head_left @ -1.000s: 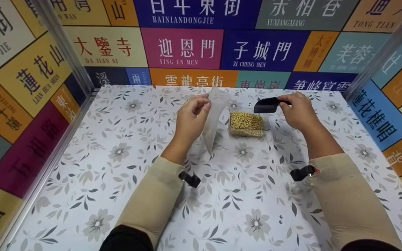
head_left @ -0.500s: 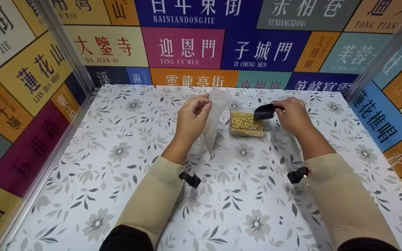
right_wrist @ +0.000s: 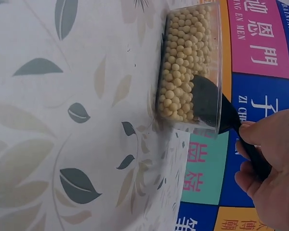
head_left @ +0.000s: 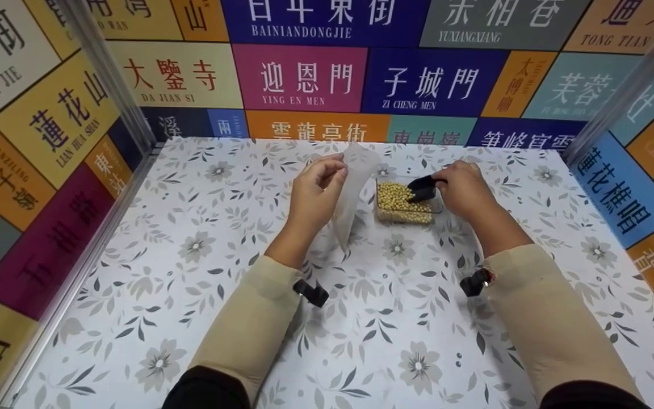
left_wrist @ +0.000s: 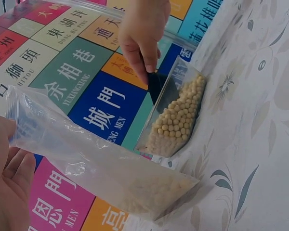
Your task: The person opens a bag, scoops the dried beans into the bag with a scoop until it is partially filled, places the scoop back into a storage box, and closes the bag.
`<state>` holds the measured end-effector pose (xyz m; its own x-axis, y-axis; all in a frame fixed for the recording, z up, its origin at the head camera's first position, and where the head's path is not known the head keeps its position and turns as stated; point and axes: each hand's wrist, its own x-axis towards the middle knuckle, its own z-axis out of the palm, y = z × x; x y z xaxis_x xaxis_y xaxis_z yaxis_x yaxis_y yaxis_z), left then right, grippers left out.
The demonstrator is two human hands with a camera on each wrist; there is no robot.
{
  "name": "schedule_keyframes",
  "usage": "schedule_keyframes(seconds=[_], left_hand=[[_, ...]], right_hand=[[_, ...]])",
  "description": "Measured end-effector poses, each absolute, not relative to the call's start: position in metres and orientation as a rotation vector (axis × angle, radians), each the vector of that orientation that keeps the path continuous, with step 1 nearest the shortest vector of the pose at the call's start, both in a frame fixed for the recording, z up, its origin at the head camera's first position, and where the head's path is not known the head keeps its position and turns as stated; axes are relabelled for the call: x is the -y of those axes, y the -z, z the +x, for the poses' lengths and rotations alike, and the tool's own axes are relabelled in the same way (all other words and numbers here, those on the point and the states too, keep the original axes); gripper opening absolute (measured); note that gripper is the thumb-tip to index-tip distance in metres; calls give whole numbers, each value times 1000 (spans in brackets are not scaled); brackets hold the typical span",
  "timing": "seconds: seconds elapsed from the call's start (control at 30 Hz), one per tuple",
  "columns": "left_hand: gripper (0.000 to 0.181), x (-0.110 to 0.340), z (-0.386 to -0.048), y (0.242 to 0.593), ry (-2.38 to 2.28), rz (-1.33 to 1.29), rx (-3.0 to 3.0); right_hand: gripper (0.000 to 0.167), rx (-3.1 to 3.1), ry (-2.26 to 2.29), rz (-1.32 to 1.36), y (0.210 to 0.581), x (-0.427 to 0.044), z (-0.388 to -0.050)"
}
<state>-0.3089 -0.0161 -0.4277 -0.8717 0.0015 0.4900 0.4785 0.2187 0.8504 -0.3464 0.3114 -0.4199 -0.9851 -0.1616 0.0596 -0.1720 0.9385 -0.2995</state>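
My left hand (head_left: 317,190) pinches the upper edge of a translucent plastic bag (head_left: 352,193), which hangs down to the table. In the left wrist view, some pale beans lie in the bottom of the bag (left_wrist: 149,195). To its right stands a clear plastic box (head_left: 403,218) of round yellow soybeans (head_left: 395,196). My right hand (head_left: 466,190) grips the handle of a black scoop (head_left: 421,188). The right wrist view shows the scoop's blade (right_wrist: 206,98) dug into the soybeans (right_wrist: 183,62) at one end of the box, its tip hidden by them.
A white table (head_left: 208,329) with a grey leaf and flower print lies under everything. Colourful panels with lettering (head_left: 298,79) stand behind it and on both sides. A black wrist camera (head_left: 311,292) is strapped to my left sleeve.
My right hand has moved left and down, taking the scoop from above the box into the soybeans. The left hand and the bag have stayed about where they were.
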Motion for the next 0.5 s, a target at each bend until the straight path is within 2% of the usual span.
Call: schedule_keyframes(seconds=[0.5], left_hand=[[14,16,-309,429,1701,-450,2120]], right_hand=[[36,3070,-567,400,429,-314,-351]])
